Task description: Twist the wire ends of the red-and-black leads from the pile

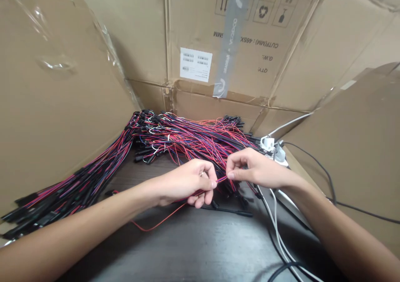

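Observation:
Near the middle of the view, my left hand (198,182) pinches a thin bundle of red and purple wires (221,179) between thumb and forefinger. Close by on the right, my right hand (246,167) grips the same bundle with its fingertips, leaving a short stretch visible between the hands. A loose orange-red wire (156,225) curves down below my left wrist. Behind both hands lies a large heap of red, purple and black wire harnesses (193,136) with black ends.
More harnesses (93,173) spread toward the left edge of the dark table (193,248). White plugs in a power strip (279,154) stand at the right, with white and black cables (276,227) running forward. Cardboard walls (143,31) surround the table.

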Demonstrator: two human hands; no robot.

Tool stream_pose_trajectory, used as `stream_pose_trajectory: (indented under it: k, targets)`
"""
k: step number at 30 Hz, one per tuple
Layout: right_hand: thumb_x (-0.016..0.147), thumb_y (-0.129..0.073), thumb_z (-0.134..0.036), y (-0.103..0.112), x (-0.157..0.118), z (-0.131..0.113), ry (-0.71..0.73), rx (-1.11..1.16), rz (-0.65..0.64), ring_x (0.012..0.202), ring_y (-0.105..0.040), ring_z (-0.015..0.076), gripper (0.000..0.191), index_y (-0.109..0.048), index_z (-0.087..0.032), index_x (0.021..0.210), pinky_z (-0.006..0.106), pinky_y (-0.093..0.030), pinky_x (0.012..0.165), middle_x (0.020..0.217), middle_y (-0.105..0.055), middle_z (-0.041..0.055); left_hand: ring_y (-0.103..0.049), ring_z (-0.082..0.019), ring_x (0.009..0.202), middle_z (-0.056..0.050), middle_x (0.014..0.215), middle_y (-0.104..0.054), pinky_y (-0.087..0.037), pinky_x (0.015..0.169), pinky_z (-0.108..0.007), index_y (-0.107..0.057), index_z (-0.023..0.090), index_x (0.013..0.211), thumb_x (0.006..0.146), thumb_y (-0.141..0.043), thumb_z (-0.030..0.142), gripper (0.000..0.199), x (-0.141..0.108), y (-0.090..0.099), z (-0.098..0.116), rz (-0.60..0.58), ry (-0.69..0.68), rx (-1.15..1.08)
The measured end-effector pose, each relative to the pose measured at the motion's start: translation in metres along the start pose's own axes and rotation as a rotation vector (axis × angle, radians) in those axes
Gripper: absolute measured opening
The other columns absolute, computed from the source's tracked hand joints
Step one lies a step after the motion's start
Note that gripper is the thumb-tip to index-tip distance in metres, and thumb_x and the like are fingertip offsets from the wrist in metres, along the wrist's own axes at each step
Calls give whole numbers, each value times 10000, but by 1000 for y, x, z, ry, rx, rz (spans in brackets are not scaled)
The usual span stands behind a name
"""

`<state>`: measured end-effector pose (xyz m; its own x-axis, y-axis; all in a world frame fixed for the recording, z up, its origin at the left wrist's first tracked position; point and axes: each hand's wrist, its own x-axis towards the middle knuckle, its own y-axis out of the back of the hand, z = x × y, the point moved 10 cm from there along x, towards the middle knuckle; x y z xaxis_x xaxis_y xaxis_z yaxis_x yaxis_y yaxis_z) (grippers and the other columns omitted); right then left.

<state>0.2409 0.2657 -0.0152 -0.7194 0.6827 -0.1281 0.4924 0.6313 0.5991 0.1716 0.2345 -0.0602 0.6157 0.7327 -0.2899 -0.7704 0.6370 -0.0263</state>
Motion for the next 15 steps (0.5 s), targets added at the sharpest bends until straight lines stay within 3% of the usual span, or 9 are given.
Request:
stream_pose_trajectory:
  k: [8,15]
  targets:
    - [757,-595,-243,2,-1,2,-23,40,36,495,-364,73,142,-552,-137,673,200,-285,464,534,-456,-42,-437,-52,378,37,530,-570,-227,334,-135,-518,165,816,817,-583,311,159,0,9,4,75,-31,119]
    - [760,-591,-199,-2,1,1,-14,43,32,483,-377,65,94,-579,-133,695,190,-305,458,541,-474,-46,-455,-64,393,39,516,-571,-335,399,-164,-520,159,768,816,-535,264,117,0,14,16,151,-90,321]
